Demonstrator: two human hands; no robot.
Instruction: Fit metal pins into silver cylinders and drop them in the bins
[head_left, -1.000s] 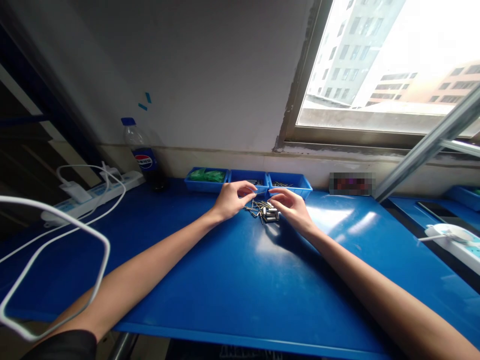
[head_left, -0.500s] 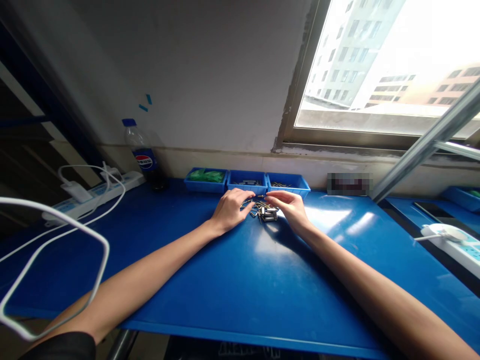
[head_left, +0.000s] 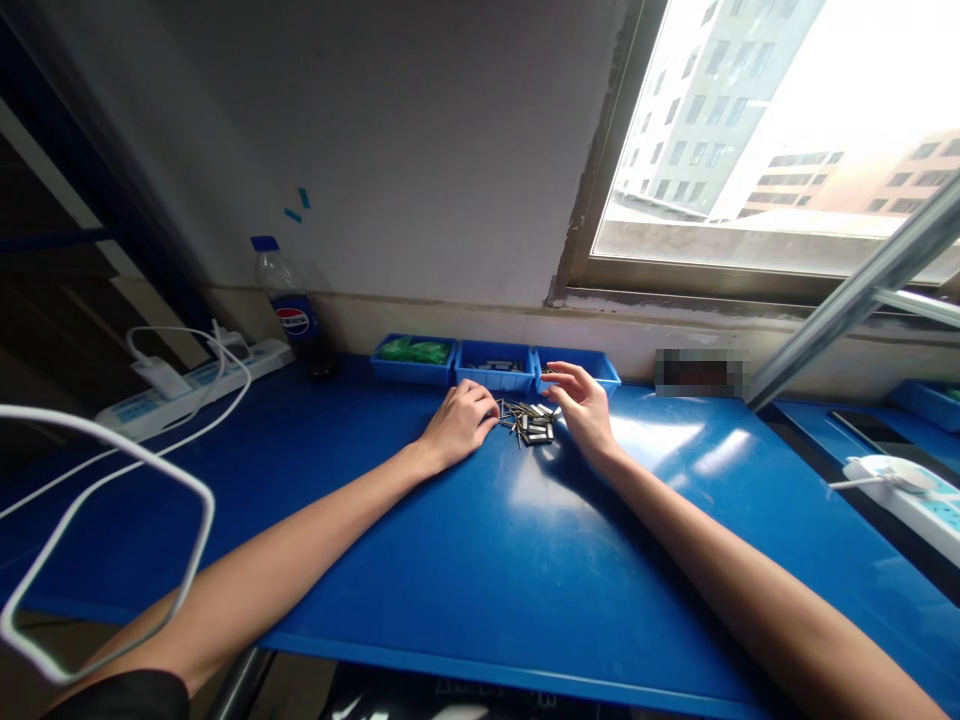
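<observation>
A small pile of metal parts (head_left: pixel 534 424), thin brass-coloured pins and short silver pieces, lies on the blue table. At the pile's left edge rests my left hand (head_left: pixel 459 422), its fingers curled and drawn toward the thumb. What they hold, if anything, is too small to make out. My right hand (head_left: pixel 585 405) is raised at the front of the right-hand blue bin (head_left: pixel 606 378), fingers and thumb apart, nothing visible between them. It partly covers that bin. The middle blue bin (head_left: pixel 495 379) holds grey metal pieces. Green bagged material (head_left: pixel 415 350) fills the left blue bin (head_left: pixel 412 373).
A cola bottle (head_left: pixel 294 312) stands at the back left beside a white power strip (head_left: pixel 150 402). A white cable (head_left: pixel 206 520) loops over my left forearm. Along the right side are a metal bar (head_left: pixel 832 300) and another power strip (head_left: pixel 911 490).
My right hand has lifted from the pile toward the right bin, and its fingers have spread. The pin that was near its fingertips no longer shows. My left fingers have drawn closer together.
</observation>
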